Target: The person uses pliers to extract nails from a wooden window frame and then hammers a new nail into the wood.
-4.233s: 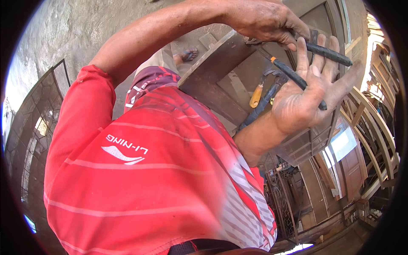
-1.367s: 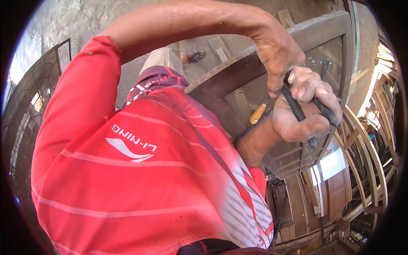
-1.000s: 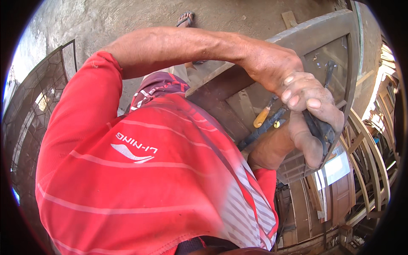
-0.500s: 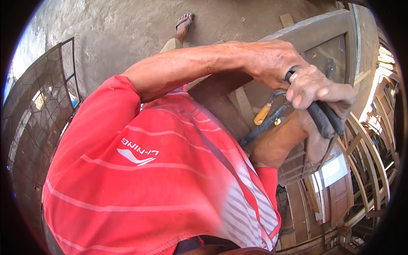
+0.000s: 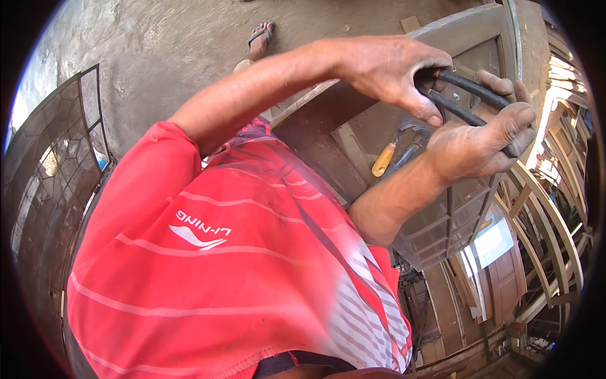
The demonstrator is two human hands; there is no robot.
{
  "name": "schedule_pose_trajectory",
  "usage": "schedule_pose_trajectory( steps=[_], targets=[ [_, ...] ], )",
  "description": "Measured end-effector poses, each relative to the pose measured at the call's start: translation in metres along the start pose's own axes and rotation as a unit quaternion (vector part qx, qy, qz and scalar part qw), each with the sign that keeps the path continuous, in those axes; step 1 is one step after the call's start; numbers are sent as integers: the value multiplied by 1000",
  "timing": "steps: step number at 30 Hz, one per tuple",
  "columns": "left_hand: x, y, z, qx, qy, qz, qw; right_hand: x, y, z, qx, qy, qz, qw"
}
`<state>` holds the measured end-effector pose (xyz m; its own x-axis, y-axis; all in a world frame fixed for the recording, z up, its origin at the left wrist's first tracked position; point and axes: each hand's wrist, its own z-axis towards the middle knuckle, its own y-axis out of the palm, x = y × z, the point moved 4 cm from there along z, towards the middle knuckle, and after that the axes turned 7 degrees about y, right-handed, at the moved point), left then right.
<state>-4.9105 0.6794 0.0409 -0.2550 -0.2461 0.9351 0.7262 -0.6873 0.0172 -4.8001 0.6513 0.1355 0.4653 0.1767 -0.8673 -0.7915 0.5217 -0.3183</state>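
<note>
Both hands are around a tool with two long black handles point(image 5: 476, 88), which looks like pliers; its jaws do not show. My left hand point(image 5: 394, 72), reaching across from the left, curls its thumb and fingers around one end. Over at the other end, my right hand point(image 5: 483, 142) has its palm below the handles, thumb bent over and fingers curled around them. Between my two hands the handles stand apart. Below my hands, a yellow-handled tool point(image 5: 382, 161) lies beside a blue-grey tool point(image 5: 404, 155), which my right forearm partly covers.
A brown wooden door or panel frame point(image 5: 464, 28) lies under my hands. Curved wooden frames point(image 5: 536, 215) and stacked boards fill the right side. A metal grille point(image 5: 50, 170) leans at the left. My sandaled foot point(image 5: 259, 39) is on the concrete floor.
My hands have moved apart along the tool, and my right hand has turned so its palm lies under the handles. The handles are farther apart. My left hand has shifted slightly up and left.
</note>
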Motion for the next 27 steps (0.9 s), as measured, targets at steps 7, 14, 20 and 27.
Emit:
schedule_pose_trajectory(
  steps=[7,14,20,27],
  targets=[
    [11,-34,37,-124,19,11,992,-13,-14,-11,-12,40,1,999],
    [-1,-36,28,-47,60,56,996,-19,-6,-21,8,24,45,999],
    [4,-42,24,-63,43,25,997,-25,2,-24,-47,49,-8,998],
    [-3,-39,18,-37,59,39,997,-26,11,-20,-33,7,-32,999]
  ],
)
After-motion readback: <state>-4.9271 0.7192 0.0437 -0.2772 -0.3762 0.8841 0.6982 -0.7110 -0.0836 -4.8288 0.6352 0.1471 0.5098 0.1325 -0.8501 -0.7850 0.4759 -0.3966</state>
